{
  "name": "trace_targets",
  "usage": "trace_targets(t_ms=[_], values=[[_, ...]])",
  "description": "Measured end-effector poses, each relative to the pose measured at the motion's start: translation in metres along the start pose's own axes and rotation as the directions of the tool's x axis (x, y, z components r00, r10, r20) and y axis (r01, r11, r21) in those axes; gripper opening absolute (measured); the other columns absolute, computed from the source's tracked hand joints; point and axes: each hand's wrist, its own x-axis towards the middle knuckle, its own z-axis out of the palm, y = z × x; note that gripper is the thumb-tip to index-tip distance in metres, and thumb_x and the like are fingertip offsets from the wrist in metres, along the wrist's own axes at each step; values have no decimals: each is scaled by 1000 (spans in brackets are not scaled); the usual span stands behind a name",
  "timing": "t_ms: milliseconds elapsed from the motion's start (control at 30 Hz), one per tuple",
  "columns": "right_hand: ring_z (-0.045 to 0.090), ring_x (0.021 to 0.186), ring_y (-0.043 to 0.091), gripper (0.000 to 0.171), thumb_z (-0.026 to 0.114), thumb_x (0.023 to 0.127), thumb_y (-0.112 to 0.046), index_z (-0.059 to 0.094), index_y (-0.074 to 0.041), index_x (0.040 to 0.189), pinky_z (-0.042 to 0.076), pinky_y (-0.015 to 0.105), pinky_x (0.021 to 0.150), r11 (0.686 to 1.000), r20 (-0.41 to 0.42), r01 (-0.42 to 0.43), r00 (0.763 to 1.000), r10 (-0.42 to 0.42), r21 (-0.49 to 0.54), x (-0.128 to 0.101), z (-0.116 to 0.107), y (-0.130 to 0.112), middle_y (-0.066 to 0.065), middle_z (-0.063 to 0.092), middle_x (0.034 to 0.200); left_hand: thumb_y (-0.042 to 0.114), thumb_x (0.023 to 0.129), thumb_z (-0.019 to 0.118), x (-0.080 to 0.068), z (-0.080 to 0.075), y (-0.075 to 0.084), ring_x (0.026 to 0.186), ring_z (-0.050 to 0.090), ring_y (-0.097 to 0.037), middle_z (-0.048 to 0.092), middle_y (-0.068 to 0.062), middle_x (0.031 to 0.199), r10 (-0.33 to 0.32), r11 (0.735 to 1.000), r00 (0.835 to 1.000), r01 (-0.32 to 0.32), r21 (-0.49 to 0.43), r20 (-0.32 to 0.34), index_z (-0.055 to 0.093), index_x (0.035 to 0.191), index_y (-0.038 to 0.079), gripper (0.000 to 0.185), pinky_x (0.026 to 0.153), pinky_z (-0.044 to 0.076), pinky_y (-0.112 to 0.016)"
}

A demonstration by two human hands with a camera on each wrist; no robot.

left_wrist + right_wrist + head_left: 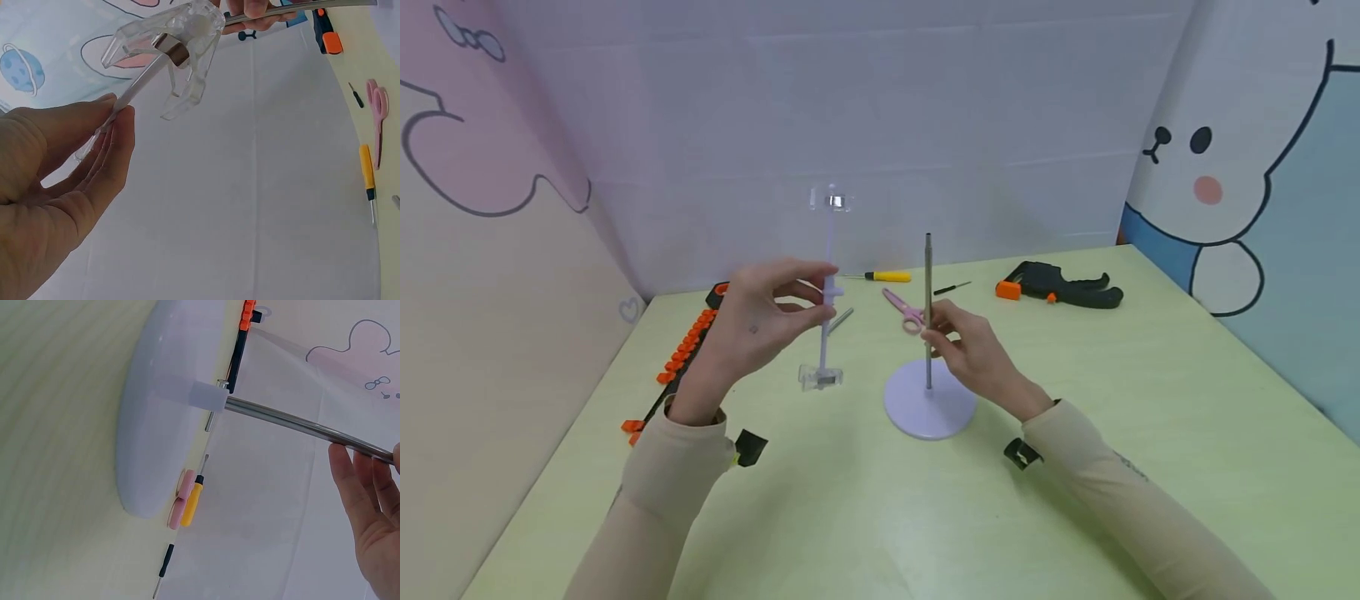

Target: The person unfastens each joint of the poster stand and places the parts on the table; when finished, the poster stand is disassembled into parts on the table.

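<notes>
Two hands up at frame centre. Left hand (760, 321) pinches the clear rod (827, 283) mid-length, held upright off the table, with clear clips (172, 44) at both ends. Right hand (970, 346) has its fingers curled round the steel post (928, 283), which stands upright in the round lilac base (929, 408) on the green table (1150, 400). Pink scissors (901, 307) lie just behind the post.

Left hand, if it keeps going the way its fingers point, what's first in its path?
Likely the metal rod on the round base, which the right hand pinches. The left hand holds the clear clip arm, fingers pointing right toward it. Depth is unclear.
</notes>
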Motion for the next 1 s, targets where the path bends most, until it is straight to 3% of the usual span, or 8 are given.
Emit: trace_targets(t_ms=[267, 600, 1000], values=[[63, 77, 22, 20, 59, 91, 2, 52, -3, 109, 56, 28, 62, 1000, 1, 3, 1000, -3, -5, 0, 0, 0, 10, 62, 89, -6, 78, 73, -10, 2, -15, 82, 66, -18, 64, -9, 100, -89, 996, 996, 88, -6, -6, 67, 115, 3, 39, 75, 54, -30], [64, 76, 22, 22, 59, 91, 2, 51, -2, 111, 56, 28, 62, 1000, 9, -11, 1000, 11, -16, -1, 0, -2, 14, 62, 89, 0, 79, 75, -17, 6, -29, 85, 67, -21, 65, -9, 102, -191, 980, 981, 189, 64, 21, 67, 116, 5, 38, 69, 55, -31], [63, 76, 24, 21, 59, 91, 2, 51, -2, 110, 55, 25, 61, 1000, -1, 16, 1000, -16, -13, -1, 1, -1, 12, 61, 88, 4, 78, 76, -23, 12, -45, 90, 66, -21, 64, -9, 101, -323, 946, 946, 322, 51, 30, 66, 118, 6, 41, 69, 56, -32]])
